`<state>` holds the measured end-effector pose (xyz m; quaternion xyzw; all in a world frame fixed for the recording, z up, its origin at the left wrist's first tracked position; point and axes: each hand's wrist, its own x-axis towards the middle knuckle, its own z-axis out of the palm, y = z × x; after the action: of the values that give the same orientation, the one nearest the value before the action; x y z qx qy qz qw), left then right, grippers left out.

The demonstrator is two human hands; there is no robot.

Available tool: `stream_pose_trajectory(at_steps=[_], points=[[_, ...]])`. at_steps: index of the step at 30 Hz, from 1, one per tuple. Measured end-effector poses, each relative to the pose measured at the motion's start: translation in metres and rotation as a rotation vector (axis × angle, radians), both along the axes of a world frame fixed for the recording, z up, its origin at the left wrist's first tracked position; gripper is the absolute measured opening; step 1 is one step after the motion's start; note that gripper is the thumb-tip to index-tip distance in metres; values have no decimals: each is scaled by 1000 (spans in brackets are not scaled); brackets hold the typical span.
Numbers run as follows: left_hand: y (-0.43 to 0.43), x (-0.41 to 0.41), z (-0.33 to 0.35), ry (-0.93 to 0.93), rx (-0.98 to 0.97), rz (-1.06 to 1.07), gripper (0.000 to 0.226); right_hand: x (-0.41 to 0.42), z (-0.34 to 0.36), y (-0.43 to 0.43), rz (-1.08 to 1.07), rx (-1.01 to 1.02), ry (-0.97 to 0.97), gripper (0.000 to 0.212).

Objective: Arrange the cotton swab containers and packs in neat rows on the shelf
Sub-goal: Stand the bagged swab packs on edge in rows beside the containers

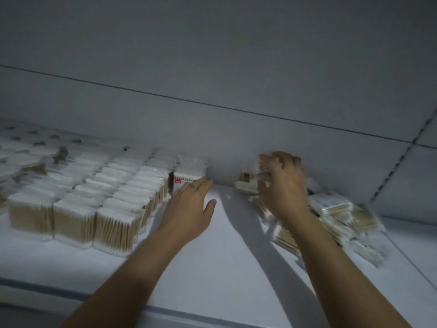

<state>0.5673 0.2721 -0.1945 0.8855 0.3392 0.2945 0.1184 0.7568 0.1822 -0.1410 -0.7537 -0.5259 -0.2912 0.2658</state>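
Bare shelf (212, 268) between rows (94, 197), loose packs (335, 209)

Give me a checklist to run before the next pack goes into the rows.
1. Right hand holds a pack: ok, fingers curled round it.
2. Left hand at the arranged rows: ok, straight fingers at the row end.
3. Bare shelf beside the rows for placing: ok.
4. Loose pile on the right tidy: not ok, packs lie jumbled.
5. Held pack's orientation: cannot tell, blurred.

red label on pack (177, 181), text illegible
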Motion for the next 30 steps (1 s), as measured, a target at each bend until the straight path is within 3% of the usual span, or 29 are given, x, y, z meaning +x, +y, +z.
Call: stream_pose_trajectory(at_steps=[4, 7, 9, 12, 14, 18, 21, 24, 27, 30], points=[[-17, 24, 24, -52, -8, -60, 48, 31, 12, 9, -143, -237, -175, 60], [-25, 40, 35, -71, -19, -95, 45, 46, 7, 19, -213, -369, -226, 49], [-26, 46, 40, -85, -34, -97, 43, 51, 8, 21, -216, -321, -216, 37], [-21, 49, 44, -128, -115, -82, 45, 52, 20, 17, -109, -16, -241, 16], [-16, 49, 47, -216, -212, -59, 49, 43, 36, 11, 14, 115, -74, 12], [-14, 43, 58, -564, -483, -39, 50, 11, 61, -6, 311, 135, 715, 16], [-22, 36, 56, -703, -447, -91, 28, -12, 53, -9, 490, 136, 1035, 8], [-26, 28, 43, -748, -435, -102, 25, -25, 30, -4, 517, 82, 1077, 37], [-23, 16, 27, -704, -448, -50, 22, -30, 11, 0, 518, 28, 881, 65], [-19, -2, 11, -593, -441, -29, 22, -37, 1, 9, 491, 7, 772, 45]])
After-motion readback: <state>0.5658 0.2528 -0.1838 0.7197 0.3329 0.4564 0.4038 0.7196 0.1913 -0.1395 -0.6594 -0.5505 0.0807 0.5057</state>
